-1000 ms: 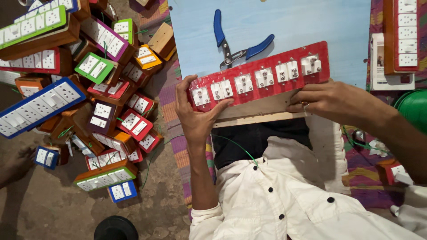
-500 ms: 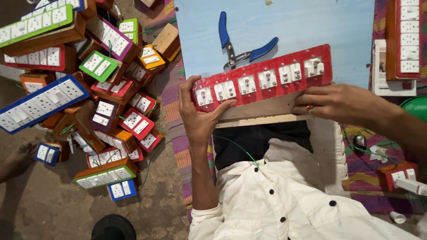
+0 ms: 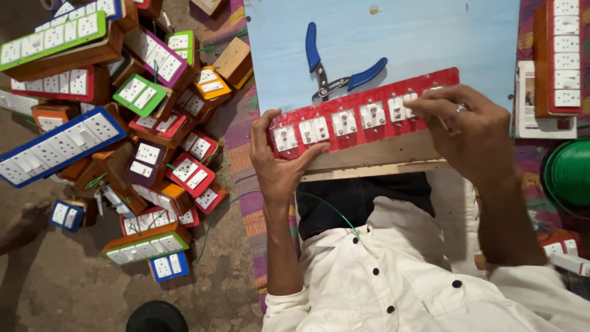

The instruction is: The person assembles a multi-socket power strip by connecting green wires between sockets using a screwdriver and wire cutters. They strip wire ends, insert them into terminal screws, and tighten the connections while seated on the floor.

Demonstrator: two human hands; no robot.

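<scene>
A long red switch board (image 3: 353,120) with several white switches and sockets rests on a wooden box frame (image 3: 375,161) at the near edge of a light blue work board (image 3: 418,34). My left hand (image 3: 276,166) grips the red board's left end, thumb along its lower edge. My right hand (image 3: 470,132) lies over the right end, fingertips on the white fittings there. Blue-handled pliers (image 3: 335,71) lie on the blue board just behind the red board. A thin green wire (image 3: 335,212) runs down over my white shirt.
A heap of finished switch boxes (image 3: 135,117) in red, green, blue, purple and orange covers the floor at left. An orange-and-red switch board (image 3: 562,55) stands at the far right beside a green wire coil (image 3: 568,172). Another person's hand (image 3: 24,224) shows at the left edge.
My right hand has moved up from the board's lower right edge onto the fittings at its right end. The left hand keeps its grip. The view has shifted slightly.
</scene>
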